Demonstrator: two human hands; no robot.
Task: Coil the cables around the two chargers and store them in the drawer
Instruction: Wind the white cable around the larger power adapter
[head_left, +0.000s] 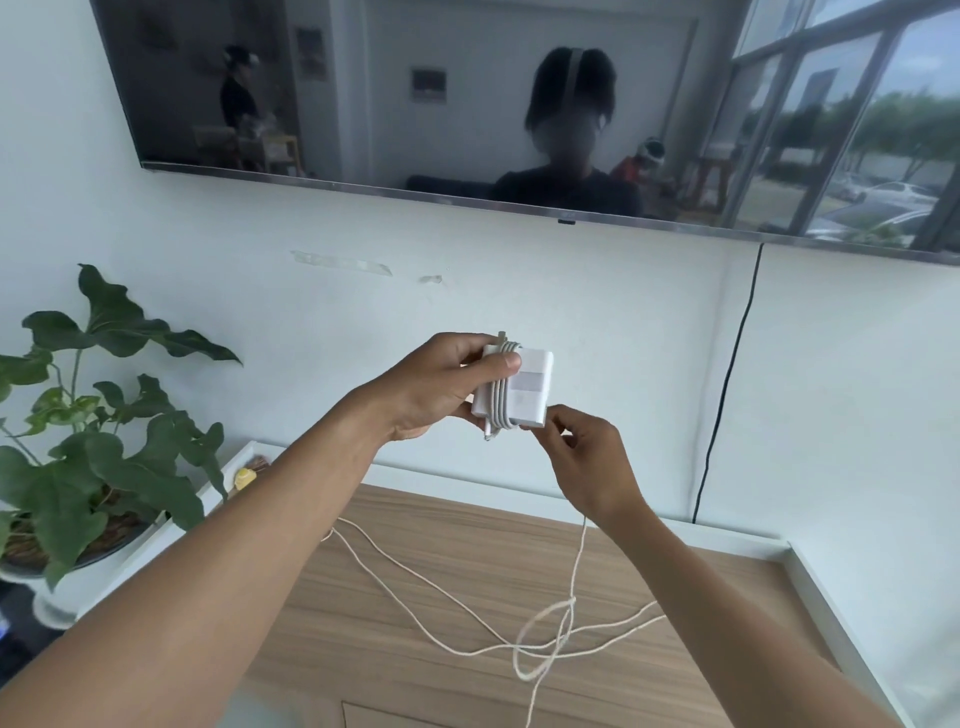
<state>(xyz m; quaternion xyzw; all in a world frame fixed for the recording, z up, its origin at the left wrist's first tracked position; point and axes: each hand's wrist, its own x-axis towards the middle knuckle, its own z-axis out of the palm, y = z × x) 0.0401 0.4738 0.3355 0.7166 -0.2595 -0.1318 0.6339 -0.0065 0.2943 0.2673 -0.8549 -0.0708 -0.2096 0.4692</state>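
left forearm (208, 571) and right forearm (753, 623) are stretching in from the bottom edge, bare, and meeting above a wooden worktop (467, 535) with a raised white border. across the wood the loose length of a white cable (572, 600) is lying in slack curves. it is crossing itself in a loop near the right forearm, and one strand is trailing away under the left arm. from that loop a single strand is hanging straight down out of the right grip (587, 462). this grip is pinching the cable between curled thumb and fingertips, just at the lower right corner of the charger (527, 387).

the charger, a white block, is being held up in the air in front of the wall, well above the worktop. several turns of cable are sitting side by side around its left half, with a plug end poking out at the top. the left grip (441, 384) is clasping it from the left, thumb pressing across the turns on the front and fingers tucked behind.

further left, a leafy green plant (104, 415) is standing in a white pot (67, 587) beside the worktop. on the pale wall (571, 291) behind, a strip of tape (343, 262) is sticking, and a black cord (727, 389) is dropping from a mounted television (467, 104). its dark screen is reflecting a person and windows.
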